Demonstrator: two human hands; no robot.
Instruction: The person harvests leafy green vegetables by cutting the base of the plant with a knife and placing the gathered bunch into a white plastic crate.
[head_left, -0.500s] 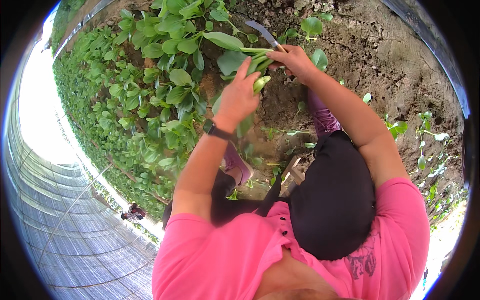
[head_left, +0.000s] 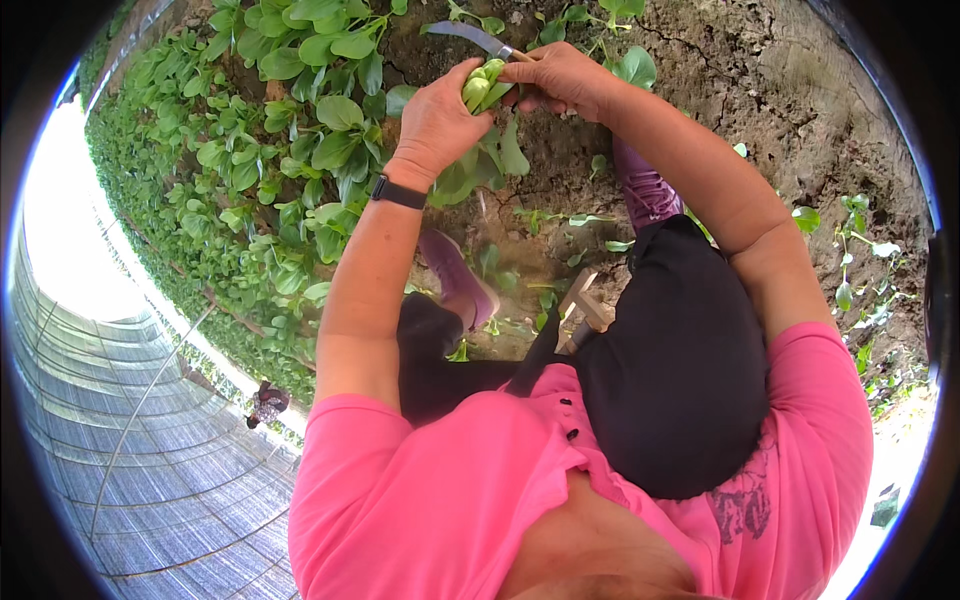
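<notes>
My left hand (head_left: 440,120) is closed around a bunch of leafy greens with thick pale-green stems, like bok choy (head_left: 480,92). The stem ends stick up between my two hands, and the broad leaves hang below my left hand. My right hand (head_left: 565,82) grips the short wooden handle of a curved knife (head_left: 468,37). Its blade points left, just beyond the stem ends. The right fingers are close beside the stems; whether they touch them is hard to see.
A dense bed of leafy greens (head_left: 240,170) fills the left side. Cracked bare soil (head_left: 760,90) with scattered small plants lies to the right. Between my purple shoes (head_left: 460,270) a small wooden stool (head_left: 585,305) shows partly. Another person (head_left: 267,404) is far off at the left.
Both hands have moved up and to the left. The greens have been turned, so the stem ends now point upward and the leaves hang down. The knife stays in my right hand.
</notes>
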